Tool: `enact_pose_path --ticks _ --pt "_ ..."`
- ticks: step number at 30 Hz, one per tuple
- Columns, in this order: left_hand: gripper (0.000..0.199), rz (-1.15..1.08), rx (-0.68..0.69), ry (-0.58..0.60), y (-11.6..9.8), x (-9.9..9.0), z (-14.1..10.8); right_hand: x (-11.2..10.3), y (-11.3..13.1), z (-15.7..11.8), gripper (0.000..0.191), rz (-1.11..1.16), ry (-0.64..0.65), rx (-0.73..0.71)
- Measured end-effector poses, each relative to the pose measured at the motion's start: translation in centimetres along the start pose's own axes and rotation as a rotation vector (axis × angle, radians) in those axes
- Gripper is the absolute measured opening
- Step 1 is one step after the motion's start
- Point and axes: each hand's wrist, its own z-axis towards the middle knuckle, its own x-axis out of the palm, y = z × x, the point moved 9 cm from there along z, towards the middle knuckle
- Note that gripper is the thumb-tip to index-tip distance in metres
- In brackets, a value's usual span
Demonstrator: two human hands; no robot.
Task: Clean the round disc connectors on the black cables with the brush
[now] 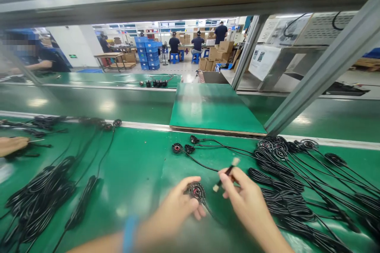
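Observation:
My left hand (184,201), with a blue band on its wrist, grips a round black part (196,191) that has a reddish centre and a thin cable trailing from it. In my right hand (242,189), thumb and fingers pinch a short black cable (225,174) with pale connectors at both ends. The two hands are apart above the green bench top (142,189). Beyond them lie a few similar round black parts (177,148) with cables running right. Close to my right hand are bundles of coiled black cable (285,203).
More round parts (279,150) are heaped at the right. Coiled cables (44,193) cover the left, where another person's hand (13,146) shows. A raised green board (213,106) stands ahead, beside a slanting metal post (323,63). Several people work in the background.

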Motion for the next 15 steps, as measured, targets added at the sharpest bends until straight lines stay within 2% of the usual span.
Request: enact_pose_path --ticks 3,6,9,12,15 --pt "0.065 0.02 -0.006 -0.053 0.4 -0.6 -0.1 -1.1 1.3 -1.2 0.022 0.252 -0.146 -0.103" --pt "0.052 0.045 0.035 -0.083 0.2 -0.5 -0.4 -0.4 4.0 -2.8 0.01 0.18 -0.15 -0.331" --pt "0.04 0.135 0.028 -0.134 0.4 -0.5 -0.6 0.6 5.9 -4.1 0.009 0.128 -0.128 -0.517" --pt "0.037 0.187 0.002 -0.175 0.8 -0.8 -0.6 1.2 6.4 -4.8 0.013 0.14 -0.118 -0.555" --pt "0.038 0.193 -0.001 -0.194 1.1 -1.1 -0.6 1.0 5.8 -5.0 0.017 0.145 -0.209 -0.494"
